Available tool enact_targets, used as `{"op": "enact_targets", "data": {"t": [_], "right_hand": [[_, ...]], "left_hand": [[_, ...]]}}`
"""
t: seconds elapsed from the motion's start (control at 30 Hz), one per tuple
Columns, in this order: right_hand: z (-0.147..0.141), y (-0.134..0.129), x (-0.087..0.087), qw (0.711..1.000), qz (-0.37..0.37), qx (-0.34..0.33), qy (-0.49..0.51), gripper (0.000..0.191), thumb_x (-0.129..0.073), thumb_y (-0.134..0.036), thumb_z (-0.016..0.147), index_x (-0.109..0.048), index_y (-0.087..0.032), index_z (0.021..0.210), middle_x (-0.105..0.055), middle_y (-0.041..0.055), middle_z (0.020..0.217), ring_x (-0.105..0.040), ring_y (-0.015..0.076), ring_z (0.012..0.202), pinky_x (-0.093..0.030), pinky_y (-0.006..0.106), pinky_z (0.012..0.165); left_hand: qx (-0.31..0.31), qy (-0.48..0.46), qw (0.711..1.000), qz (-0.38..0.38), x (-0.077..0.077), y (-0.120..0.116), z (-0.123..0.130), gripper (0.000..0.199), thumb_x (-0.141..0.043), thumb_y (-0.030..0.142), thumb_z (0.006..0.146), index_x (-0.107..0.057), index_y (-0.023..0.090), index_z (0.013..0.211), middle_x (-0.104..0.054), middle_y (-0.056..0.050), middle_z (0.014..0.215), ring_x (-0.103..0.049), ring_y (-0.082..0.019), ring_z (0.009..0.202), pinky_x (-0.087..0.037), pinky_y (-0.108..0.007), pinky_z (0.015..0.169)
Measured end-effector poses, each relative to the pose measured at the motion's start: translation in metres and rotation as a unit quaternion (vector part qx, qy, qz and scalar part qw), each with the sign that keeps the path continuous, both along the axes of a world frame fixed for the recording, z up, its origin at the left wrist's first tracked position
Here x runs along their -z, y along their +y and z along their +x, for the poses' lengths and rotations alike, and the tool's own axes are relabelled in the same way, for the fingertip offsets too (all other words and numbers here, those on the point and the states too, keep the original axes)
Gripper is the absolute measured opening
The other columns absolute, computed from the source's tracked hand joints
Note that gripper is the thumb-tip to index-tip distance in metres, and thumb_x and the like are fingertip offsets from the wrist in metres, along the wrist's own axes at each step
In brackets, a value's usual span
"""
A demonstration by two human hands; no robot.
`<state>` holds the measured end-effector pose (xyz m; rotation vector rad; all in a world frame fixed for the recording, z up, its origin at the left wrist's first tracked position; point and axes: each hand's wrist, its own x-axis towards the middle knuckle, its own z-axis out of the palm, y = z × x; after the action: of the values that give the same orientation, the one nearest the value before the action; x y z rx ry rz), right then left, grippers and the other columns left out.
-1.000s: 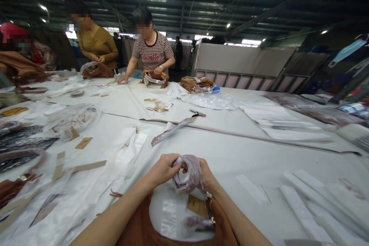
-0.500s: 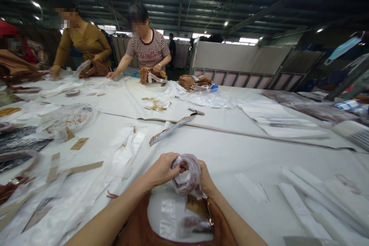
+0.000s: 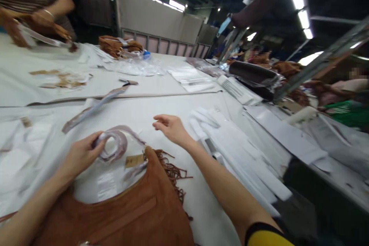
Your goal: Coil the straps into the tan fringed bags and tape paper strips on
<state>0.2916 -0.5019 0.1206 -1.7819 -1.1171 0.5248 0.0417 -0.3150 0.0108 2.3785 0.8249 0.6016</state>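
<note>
My left hand (image 3: 82,155) grips the left side of a coiled bag strap (image 3: 122,144) wrapped in clear film, with thumb and fingers closed on it. A loose end of the strap runs to the metal ring at the corner of a brown suede handbag (image 3: 123,215), which lies in front of me. Brown fringe (image 3: 174,171) spreads along the bag's right side. A tan tag (image 3: 134,160) hangs near the ring. To the right of the coil, my right hand (image 3: 170,127) is above the table, holding nothing, its fingers stretched out and slightly bent.
White foam strips (image 3: 245,169) lie on the right, with a tape-like roll (image 3: 217,157) among them. A film-wrapped strip (image 3: 96,107) crosses the table ahead. Farther back are brown bags (image 3: 119,47) and plastic film (image 3: 141,65). A co-worker's hand (image 3: 43,18) handles brown material at upper left.
My right hand has let go of the coil and moved right. My left hand still holds the coil, part of which has loosened toward the bag. The view has swung right.
</note>
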Motion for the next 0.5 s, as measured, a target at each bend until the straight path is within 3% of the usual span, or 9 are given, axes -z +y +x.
{"op": "enact_targets", "data": {"t": [0.07, 0.13, 0.2, 0.27, 0.33, 0.4, 0.5], "right_hand": [[0.025, -0.076, -0.029, 0.991, -0.018, 0.098, -0.085, 0.023, -0.061, -0.04, 0.078, -0.07, -0.018, 0.08, -0.068, 0.0014, 0.073, -0.061, 0.0166, 0.071, -0.045, 0.028, 0.07], [0.042, -0.16, -0.046, 0.96, -0.065, 0.23, -0.142, 0.033, -0.058, -0.047, 0.078, -0.069, -0.017, 0.074, -0.068, 0.0038, 0.068, -0.061, 0.0185, 0.067, -0.044, 0.029, 0.066], [0.05, -0.233, -0.041, 0.938, -0.152, 0.28, -0.14, 0.045, -0.053, -0.057, 0.078, -0.069, -0.017, 0.067, -0.068, 0.0069, 0.067, -0.06, 0.0216, 0.068, -0.043, 0.033, 0.067], [0.051, -0.285, -0.02, 0.94, -0.206, 0.263, -0.065, 0.052, -0.052, -0.064, 0.075, -0.071, -0.016, 0.073, -0.07, 0.0088, 0.076, -0.061, 0.0245, 0.075, -0.044, 0.035, 0.07], [0.047, -0.311, 0.005, 0.942, -0.224, 0.247, 0.026, 0.056, -0.053, -0.067, 0.073, -0.072, -0.015, 0.083, -0.071, 0.0096, 0.085, -0.061, 0.0267, 0.084, -0.045, 0.036, 0.071], [0.042, -0.318, 0.023, 0.942, -0.219, 0.236, 0.092, 0.057, -0.057, -0.067, 0.071, -0.071, -0.015, 0.089, -0.07, 0.0092, 0.088, -0.061, 0.0268, 0.088, -0.046, 0.036, 0.072], [0.039, -0.31, 0.029, 0.944, -0.215, 0.207, 0.143, 0.052, -0.064, -0.063, 0.069, -0.071, -0.014, 0.087, -0.069, 0.0076, 0.083, -0.059, 0.0236, 0.084, -0.044, 0.035, 0.075]], "left_hand": [[0.002, 0.024, 1.0, 0.015, 0.008, 0.005, -0.005, 0.045, -0.04, 0.055, 0.084, -0.052, 0.024, 0.114, -0.059, 0.011, 0.077, -0.05, -0.007, 0.07, -0.036, -0.016, 0.069], [-0.006, 0.029, 0.999, 0.031, 0.011, 0.006, -0.01, 0.049, -0.036, 0.06, 0.083, -0.051, 0.024, 0.113, -0.056, 0.012, 0.072, -0.049, -0.005, 0.069, -0.033, -0.016, 0.069], [-0.014, 0.03, 0.999, 0.042, 0.009, 0.004, -0.012, 0.051, -0.034, 0.061, 0.082, -0.05, 0.024, 0.112, -0.055, 0.012, 0.071, -0.049, -0.005, 0.068, -0.033, -0.017, 0.069], [-0.018, 0.035, 0.998, 0.048, 0.006, 0.002, -0.012, 0.05, -0.034, 0.061, 0.082, -0.05, 0.024, 0.112, -0.056, 0.012, 0.072, -0.049, -0.005, 0.066, -0.034, -0.017, 0.068], [-0.016, 0.038, 0.998, 0.055, 0.006, 0.001, -0.011, 0.049, -0.035, 0.061, 0.082, -0.05, 0.025, 0.111, -0.057, 0.011, 0.072, -0.049, -0.005, 0.063, -0.036, -0.016, 0.065], [-0.017, 0.023, 0.997, 0.069, 0.007, 0.0, -0.01, 0.048, -0.033, 0.06, 0.082, -0.05, 0.025, 0.109, -0.057, 0.011, 0.069, -0.049, -0.006, 0.06, -0.036, -0.017, 0.062], [-0.021, 0.013, 0.996, 0.084, 0.009, -0.001, -0.01, 0.049, -0.03, 0.06, 0.082, -0.052, 0.025, 0.108, -0.057, 0.01, 0.066, -0.05, -0.008, 0.057, -0.038, -0.018, 0.06]]}}
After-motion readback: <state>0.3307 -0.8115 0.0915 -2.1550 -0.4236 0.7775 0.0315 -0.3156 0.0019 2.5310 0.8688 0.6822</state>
